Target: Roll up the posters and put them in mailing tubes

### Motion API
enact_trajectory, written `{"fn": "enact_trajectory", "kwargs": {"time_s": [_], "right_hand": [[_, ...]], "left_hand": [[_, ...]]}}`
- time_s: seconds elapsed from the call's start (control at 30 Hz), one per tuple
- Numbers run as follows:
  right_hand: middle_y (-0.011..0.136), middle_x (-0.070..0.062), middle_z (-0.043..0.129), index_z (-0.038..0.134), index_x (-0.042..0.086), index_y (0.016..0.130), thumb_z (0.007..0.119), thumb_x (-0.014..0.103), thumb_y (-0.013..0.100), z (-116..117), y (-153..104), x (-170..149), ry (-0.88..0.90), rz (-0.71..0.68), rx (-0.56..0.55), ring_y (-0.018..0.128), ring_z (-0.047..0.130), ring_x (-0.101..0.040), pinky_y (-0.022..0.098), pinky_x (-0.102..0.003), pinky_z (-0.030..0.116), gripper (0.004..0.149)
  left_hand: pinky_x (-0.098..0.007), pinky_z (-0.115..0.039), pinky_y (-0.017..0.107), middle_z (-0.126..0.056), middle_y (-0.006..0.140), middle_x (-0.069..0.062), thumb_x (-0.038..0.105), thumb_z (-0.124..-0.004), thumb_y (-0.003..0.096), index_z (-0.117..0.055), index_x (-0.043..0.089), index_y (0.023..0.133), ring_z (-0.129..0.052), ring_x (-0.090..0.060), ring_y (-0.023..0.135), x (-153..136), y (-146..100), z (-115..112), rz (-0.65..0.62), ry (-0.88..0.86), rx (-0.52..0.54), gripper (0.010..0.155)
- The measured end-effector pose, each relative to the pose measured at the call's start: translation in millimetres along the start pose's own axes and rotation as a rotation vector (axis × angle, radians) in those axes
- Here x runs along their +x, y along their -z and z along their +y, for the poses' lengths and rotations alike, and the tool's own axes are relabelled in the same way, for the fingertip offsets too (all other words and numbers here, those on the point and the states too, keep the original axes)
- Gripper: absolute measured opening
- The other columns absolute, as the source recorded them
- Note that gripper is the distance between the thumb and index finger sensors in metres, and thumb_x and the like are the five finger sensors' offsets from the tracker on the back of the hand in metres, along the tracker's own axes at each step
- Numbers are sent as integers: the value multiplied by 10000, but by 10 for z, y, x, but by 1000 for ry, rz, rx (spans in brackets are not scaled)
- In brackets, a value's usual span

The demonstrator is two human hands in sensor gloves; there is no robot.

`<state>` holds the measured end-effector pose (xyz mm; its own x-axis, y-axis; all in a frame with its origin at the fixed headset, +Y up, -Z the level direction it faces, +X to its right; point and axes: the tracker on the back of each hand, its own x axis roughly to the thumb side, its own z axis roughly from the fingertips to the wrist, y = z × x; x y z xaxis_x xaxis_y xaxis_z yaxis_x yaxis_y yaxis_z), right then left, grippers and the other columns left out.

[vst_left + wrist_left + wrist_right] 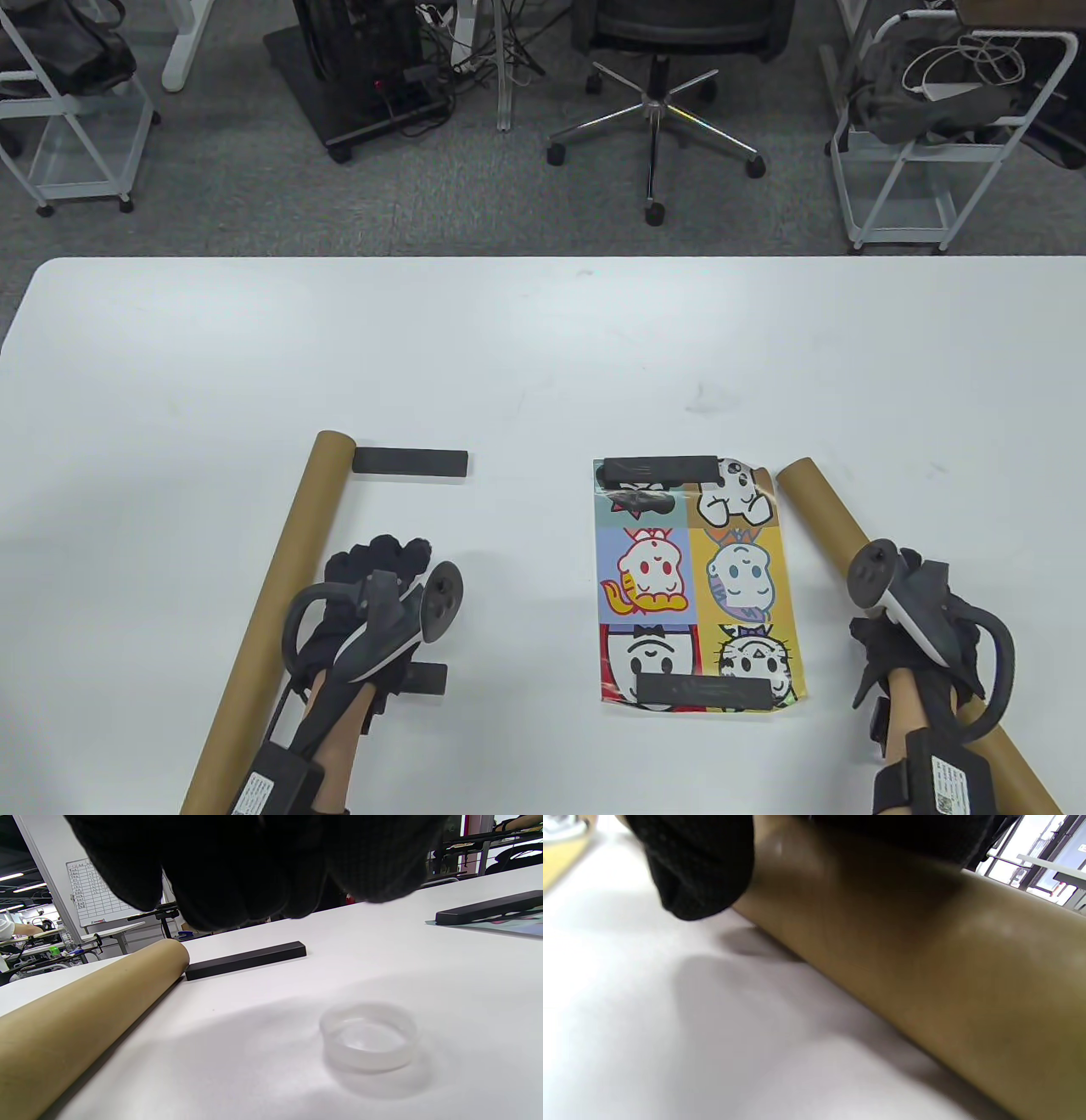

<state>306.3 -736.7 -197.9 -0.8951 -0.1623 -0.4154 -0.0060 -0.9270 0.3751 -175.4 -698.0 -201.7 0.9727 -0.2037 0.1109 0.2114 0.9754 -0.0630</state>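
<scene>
A colourful cartoon poster lies flat on the white table, pinned by a black bar at its far edge and another black bar at its near edge. Two brown mailing tubes lie on either side. My right hand wraps over the right tube, its thumb hanging beside the tube. My left hand hovers right of the left tube, fingers loosely curled and holding nothing. A clear plastic cap sits on the table below them.
A loose black bar lies against the left tube's far end, and another bar shows beneath my left wrist. Beyond the table's far edge stand an office chair and wire carts.
</scene>
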Motion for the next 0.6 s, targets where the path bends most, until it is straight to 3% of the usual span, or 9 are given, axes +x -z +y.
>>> {"fn": "enact_trajectory", "kwargs": {"time_s": [0.27, 0.6], "right_hand": [[1163, -315, 388, 236, 40, 1115, 779, 396, 456, -374, -90, 471, -45, -81, -60, 1009, 453, -625, 704, -742, 486, 926], [1181, -250, 385, 254, 67, 1116, 773, 382, 463, -603, -56, 1592, -151, -301, -90, 1043, 448, -576, 713, -732, 490, 891]], "left_hand": [[-563, -711, 758, -823, 1002, -16, 494, -748, 466, -728, 265, 1046, -906, -272, 847, 31, 5, 2, -8, 3, 7, 624], [-562, -713, 756, -823, 1002, -17, 494, -747, 465, -727, 268, 1045, -909, -272, 848, 11, -25, 9, 7, 1, 21, 622]]}}
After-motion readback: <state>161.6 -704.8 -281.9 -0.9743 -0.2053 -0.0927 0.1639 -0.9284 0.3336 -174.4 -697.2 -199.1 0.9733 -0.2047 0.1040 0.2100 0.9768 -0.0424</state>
